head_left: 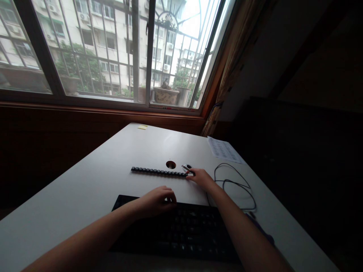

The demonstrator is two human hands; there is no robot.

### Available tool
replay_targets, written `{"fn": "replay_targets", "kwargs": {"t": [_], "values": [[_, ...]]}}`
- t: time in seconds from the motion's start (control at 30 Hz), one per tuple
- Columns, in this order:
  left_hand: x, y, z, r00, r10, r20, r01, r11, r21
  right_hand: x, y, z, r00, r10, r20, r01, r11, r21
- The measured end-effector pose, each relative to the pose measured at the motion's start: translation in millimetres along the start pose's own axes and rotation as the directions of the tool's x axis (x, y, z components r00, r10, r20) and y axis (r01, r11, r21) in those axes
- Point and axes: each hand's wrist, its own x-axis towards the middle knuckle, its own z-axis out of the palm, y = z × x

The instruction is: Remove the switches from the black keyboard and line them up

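A black keyboard lies on the white table in front of me, partly covered by my forearms. My left hand rests over its far edge, fingers curled down towards the thumb; whatever is between the fingertips is hidden. Beyond the keyboard runs a long straight row of black keycaps. At the right end of that row is my right hand, thumb and forefinger pinched around the last keycap. Just behind these fingers lies a small silver and dark object, too small to name.
A round cable hole opens in the white table behind the row. A dark cable loops on the right, near a printed sheet. Yellow sticky notes lie at the far corner, below a barred window.
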Motion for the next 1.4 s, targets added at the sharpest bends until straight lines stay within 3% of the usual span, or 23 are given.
{"fn": "replay_targets", "kwargs": {"t": [0.33, 0.6, 0.7, 0.87, 1.03, 1.2, 1.4], "values": [[1, -2, 1, 1.000, 0.006, -0.003, -0.006, 1.000, -0.013, -12, -3, -14, 0.997, 0.008, -0.073, -0.002, 0.996, 0.089], [-1, -1, 0, 1.000, -0.001, 0.003, 0.001, 1.000, -0.008, -66, -1, -34, 0.953, 0.127, -0.276, 0.015, 0.888, 0.459], [-1, 0, 0, 1.000, -0.006, -0.001, 0.006, 1.000, 0.007, -94, 2, -41, 0.923, 0.157, -0.350, 0.023, 0.888, 0.459], [-1, 1, 1, 0.999, 0.032, -0.010, -0.031, 0.997, 0.068, -145, 8, -52, 0.843, 0.215, -0.493, -0.053, 0.945, 0.322], [-3, 4, 4, 0.987, 0.159, 0.034, -0.162, 0.950, 0.268, -185, 19, -48, 0.782, 0.248, -0.571, -0.098, 0.955, 0.282], [-5, 18, -1, 0.954, 0.272, 0.130, -0.300, 0.826, 0.477, -197, 25, -37, 0.715, 0.345, -0.608, -0.177, 0.931, 0.321], [-18, 17, -36, 0.951, 0.283, 0.127, -0.308, 0.822, 0.479, -194, 33, -30, 0.647, 0.291, -0.705, -0.154, 0.955, 0.252]]}}
